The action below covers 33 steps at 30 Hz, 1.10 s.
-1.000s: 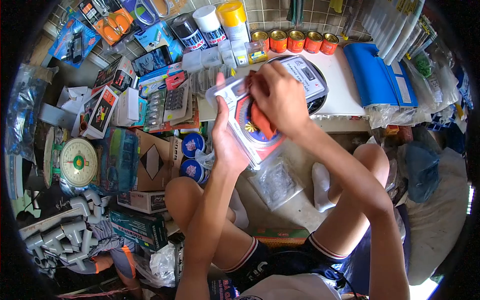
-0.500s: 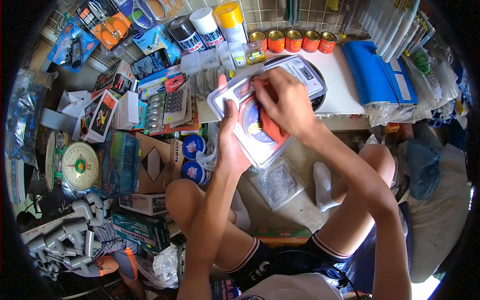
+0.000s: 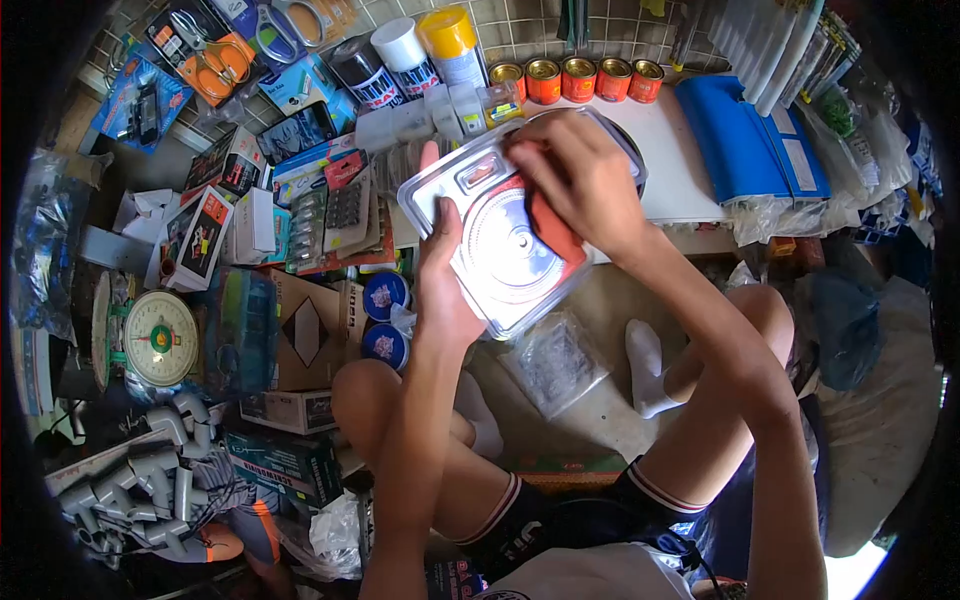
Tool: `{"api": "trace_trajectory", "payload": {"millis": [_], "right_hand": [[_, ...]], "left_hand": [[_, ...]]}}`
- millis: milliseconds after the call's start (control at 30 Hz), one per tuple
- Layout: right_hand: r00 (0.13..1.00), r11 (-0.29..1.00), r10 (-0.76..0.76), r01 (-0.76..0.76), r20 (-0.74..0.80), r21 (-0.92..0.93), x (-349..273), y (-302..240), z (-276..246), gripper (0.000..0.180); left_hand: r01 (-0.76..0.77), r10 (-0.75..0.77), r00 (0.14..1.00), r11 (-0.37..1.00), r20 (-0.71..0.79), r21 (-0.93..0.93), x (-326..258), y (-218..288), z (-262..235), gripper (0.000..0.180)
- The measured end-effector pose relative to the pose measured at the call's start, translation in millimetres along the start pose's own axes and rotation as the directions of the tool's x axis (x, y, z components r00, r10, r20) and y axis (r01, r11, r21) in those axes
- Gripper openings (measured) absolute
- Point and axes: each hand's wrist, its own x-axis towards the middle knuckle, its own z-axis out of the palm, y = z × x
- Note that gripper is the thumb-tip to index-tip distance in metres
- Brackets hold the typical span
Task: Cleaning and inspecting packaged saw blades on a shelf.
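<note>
White bench [image 3: 676, 170] spreads beyond the fingers [image 3: 550, 132], a blue folder [image 3: 730, 125] to their right. Between them tilts a clear plastic package [image 3: 490, 295] (glare whitens its face); the left hand [image 3: 450, 290] clasps its left edge, thumb in front, while the right hand [image 3: 590, 185], curled tightly, presses red cloth [image 3: 556, 232] against it.

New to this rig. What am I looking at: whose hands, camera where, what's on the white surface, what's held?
No machine here: these are a person's bare hands. The view comes from the left of two fisheye cameras worn on the head, looking down, so straight edges bend. The left hand grips a clear plastic package; the right hand holds what looks like a red cloth against it. On the white surface, five small red tins stand along the back, with a blue folder to their right.
</note>
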Motion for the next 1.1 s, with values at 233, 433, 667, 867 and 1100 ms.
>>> {"api": "trace_trajectory", "payload": {"millis": [233,433,667,867,1100], "right_hand": [[0.971,0.97,-0.164,0.191,0.171,-0.151,-20,-9,7,0.03],[0.983,0.968,-0.06,0.099,0.173,-0.229,-24,-10,4,0.028],[0.978,0.962,-0.167,0.189,0.125,-0.195,1,17,1,0.023],[0.973,0.987,0.053,-0.018,0.223,-0.157,-33,-2,5,0.028],[0.992,0.976,0.109,-0.095,0.062,-0.194,-6,-7,8,0.03]], "left_hand": [[0.008,-0.008,1.0,0.997,-0.005,-0.074,-2,-7,-4,0.066],[0.031,-0.033,0.999,0.99,-0.012,-0.137,-3,-11,-6,0.065],[0.11,-0.11,0.994,0.993,-0.001,-0.051,-6,-12,3,0.064],[0.045,-0.049,0.998,0.991,-0.035,-0.122,-3,-4,-9,0.061],[0.099,-0.094,0.994,0.99,0.049,-0.099,-9,-28,10,0.065]]}}
